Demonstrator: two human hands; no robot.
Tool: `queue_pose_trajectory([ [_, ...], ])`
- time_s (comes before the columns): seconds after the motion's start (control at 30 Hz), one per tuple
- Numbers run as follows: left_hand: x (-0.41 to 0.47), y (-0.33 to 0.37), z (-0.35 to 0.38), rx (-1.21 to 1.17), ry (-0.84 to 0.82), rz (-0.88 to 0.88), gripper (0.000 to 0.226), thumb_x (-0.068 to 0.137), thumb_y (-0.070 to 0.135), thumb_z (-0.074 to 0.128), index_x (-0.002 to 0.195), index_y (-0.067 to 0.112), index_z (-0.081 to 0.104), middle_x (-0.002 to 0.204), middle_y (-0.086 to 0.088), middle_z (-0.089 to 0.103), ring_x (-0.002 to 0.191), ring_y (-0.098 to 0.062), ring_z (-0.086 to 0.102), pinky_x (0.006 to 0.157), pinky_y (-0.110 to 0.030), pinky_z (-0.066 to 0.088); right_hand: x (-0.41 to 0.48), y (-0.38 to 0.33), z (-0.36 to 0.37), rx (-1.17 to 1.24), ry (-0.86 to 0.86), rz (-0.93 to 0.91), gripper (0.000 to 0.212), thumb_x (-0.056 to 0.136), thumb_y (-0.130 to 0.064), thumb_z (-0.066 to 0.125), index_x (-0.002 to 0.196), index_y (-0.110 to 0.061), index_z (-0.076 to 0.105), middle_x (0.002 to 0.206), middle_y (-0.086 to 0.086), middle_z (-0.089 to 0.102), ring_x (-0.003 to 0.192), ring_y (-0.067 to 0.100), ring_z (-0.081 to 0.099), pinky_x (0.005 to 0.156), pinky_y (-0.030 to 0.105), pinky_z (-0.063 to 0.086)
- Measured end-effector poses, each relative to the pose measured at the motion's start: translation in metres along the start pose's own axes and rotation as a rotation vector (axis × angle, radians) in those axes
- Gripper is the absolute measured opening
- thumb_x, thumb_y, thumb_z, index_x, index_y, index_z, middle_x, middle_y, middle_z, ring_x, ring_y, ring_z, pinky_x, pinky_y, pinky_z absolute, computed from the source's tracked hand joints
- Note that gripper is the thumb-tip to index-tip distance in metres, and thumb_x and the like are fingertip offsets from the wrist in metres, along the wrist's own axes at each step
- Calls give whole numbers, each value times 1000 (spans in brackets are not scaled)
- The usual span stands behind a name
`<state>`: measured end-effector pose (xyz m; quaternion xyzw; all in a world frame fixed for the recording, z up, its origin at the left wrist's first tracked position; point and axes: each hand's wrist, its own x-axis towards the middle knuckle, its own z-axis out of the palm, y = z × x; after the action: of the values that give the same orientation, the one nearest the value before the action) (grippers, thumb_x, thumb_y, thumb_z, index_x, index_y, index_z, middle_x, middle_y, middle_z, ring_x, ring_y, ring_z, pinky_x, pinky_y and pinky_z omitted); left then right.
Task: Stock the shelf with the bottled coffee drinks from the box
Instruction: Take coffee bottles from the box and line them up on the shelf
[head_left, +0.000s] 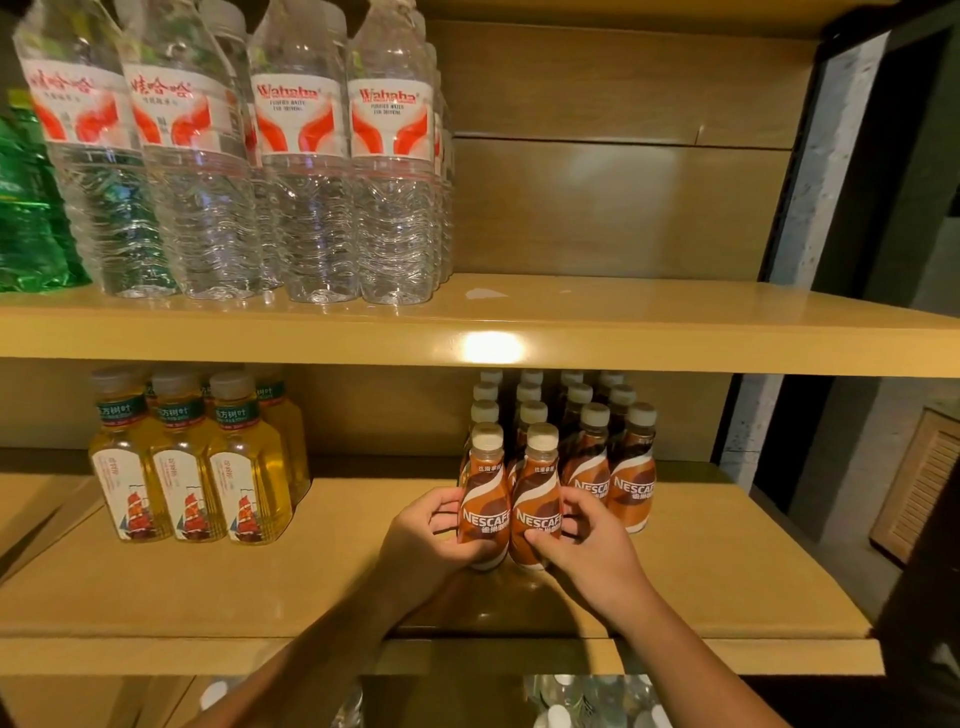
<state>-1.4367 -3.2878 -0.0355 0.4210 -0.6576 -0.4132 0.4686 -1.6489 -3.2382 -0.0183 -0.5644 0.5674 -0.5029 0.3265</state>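
Both hands are loaded. The left hand (426, 527) curls round the lower body of a brown plastic coffee bottle (480, 488) with a cream cap and Nescafé label. The right hand (587, 540) grips the second coffee bottle (540, 488), same type, with its thumb on the label front. Both bottles stand upright with bases on the tan laminate middle shelf (208, 587), touching side by side. They head the two left rows of the coffee block (592, 447), which runs four rows wide to the back. The two right rows stop one bottle short of them. The low grip looks meant for sliding and twisting: labels face out, so I'd say this is squaring up the front line, not a lift. The likely risk is nudging the bottles behind, since they are packed tight. The box is not in view, so I can't tell what stock remains. The shelf surface is smooth and slightly glossy with bare board in front, so bottles should slide easily. On the same shelf, well apart to the left, stand yellow tea bottles (192, 467). The upper shelf (675, 322) carries clear water bottles (311, 208) with green bottles (26, 218) beside them; its right half is bare. White-capped bottles (571, 701) show on the level below. To the right are a grey concrete pillar (826, 171) and a slatted wooden cabinet (919, 488); the lighting is dim and warm.
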Motion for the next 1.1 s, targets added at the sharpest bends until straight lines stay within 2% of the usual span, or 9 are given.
queue_pose_trajectory([
  [0.2, -2, 5, -6, 124, -79, -1, 65, 67, 19, 93, 117, 33, 54, 118, 8, 68, 106, -1, 67, 88, -16, 54, -6, -8, -4, -196, -21, -58, 59, 81, -26, 82, 130, -37, 51, 118, -18, 64, 110, 0, 61, 92, 20, 52],
  [0.4, -27, 32, -18, 642, -178, 92, 88, 71, 59, 82, 142, 35, 38, 134, 21, 47, 114, 6, 45, 91, -4, 35, -23, -21, -12, -629, -35, -200, 68, 85, -50, 70, 144, -38, 36, 131, -29, 43, 124, 1, 47, 106, 28, 44],
  [0.5, -42, 49, -21, 953, -189, 104, 107, 73, 78, 66, 155, 27, 21, 159, 7, 31, 141, -12, 30, 115, -27, 24, -34, -23, -12, -782, -23, -224, 72, 81, -65, 60, 143, -38, 34, 143, -14, 49, 131, 10, 48, 108, 35, 45],
  [0.57, -53, 57, -24, 1111, -229, 25, 121, 72, 87, 56, 160, 23, 4, 169, -4, 5, 155, -26, 5, 124, -45, 5, -43, -24, -12, -909, -28, -208, 84, 80, -74, 50, 150, -34, 25, 157, -6, 37, 145, 19, 34, 119, 43, 32],
  [0.63, -64, 61, -28, 1204, -255, 5, 124, 72, 89, 51, 160, 23, -6, 169, -7, -8, 155, -29, -8, 124, -52, -4, -55, -28, -12, -1028, -44, -179, 94, 83, -78, 41, 157, -30, 11, 167, 0, 15, 155, 25, 12, 125, 48, 12],
  [0.7, -77, 64, -35, 1290, -272, 21, 123, 73, 91, 46, 159, 26, -12, 168, -7, -15, 154, -31, -14, 123, -56, -7, -69, -32, -12, -1103, -51, -163, 98, 84, -80, 37, 159, -27, 3, 170, 2, 2, 156, 28, 0, 125, 50, 4],
  [0.9, -128, 71, -66, 1405, -298, 152, 129, 53, 100, 7, 157, 29, -20, 166, -8, -20, 152, -34, -19, 122, -61, -4, -122, -53, 2, -1236, -2, -169, 100, 85, -82, 29, 160, -25, -7, 169, 7, -8, 155, 30, -9, 125, 53, 3],
  [1.0, -153, 75, -85, 1422, -306, 219, 125, 56, 98, 7, 157, 28, -19, 167, -9, -18, 153, -35, -17, 122, -61, -3, -158, -67, 18, -1268, 29, -153, 101, 86, -82, 26, 159, -24, -13, 168, 8, -13, 155, 32, -10, 123, 53, -1],
  [1.1, -179, 73, -108, 1419, -328, 261, 116, 74, 95, 26, 157, 28, -20, 167, -9, -16, 153, -35, -17, 122, -62, -1, -200, -84, 39, -1297, 34, -89, 99, 88, -81, 22, 160, -22, -13, 168, 11, -12, 155, 33, -10, 124, 54, -1],
])
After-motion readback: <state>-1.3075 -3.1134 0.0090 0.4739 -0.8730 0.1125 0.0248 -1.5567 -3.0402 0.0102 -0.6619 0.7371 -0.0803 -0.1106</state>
